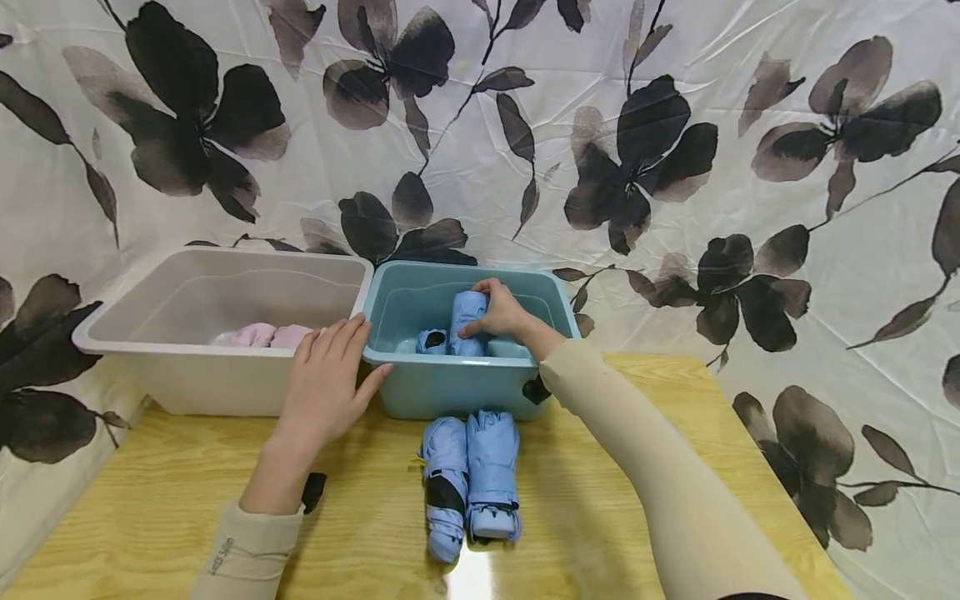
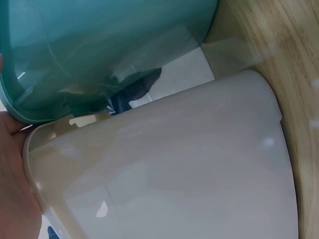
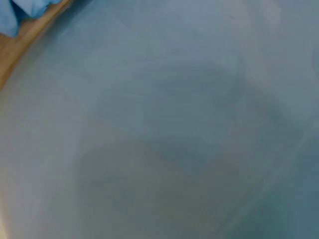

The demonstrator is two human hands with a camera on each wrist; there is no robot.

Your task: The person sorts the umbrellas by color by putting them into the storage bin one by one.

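Observation:
In the head view, my right hand (image 1: 501, 312) reaches into the teal bin (image 1: 457, 387) and grips a light-blue padded glove (image 1: 467, 310), thumb on the near side and fingers at its far end. Beside it in the bin lies another light-blue piece (image 1: 432, 341) with a black patch. My left hand (image 1: 327, 375) lies with straight fingers over the near rim of the white bin (image 1: 217, 383), close to the corner where the two bins meet. Two more light-blue gloves (image 1: 446, 487) with black parts lie side by side on the table in front of the teal bin.
Pink fabric (image 1: 262, 335) lies inside the white bin. Both bins stand side by side at the back of the wooden table (image 1: 360, 517), against a flower-printed curtain (image 1: 517, 192). The right wrist view is filled mostly by the teal bin's wall (image 3: 164, 119).

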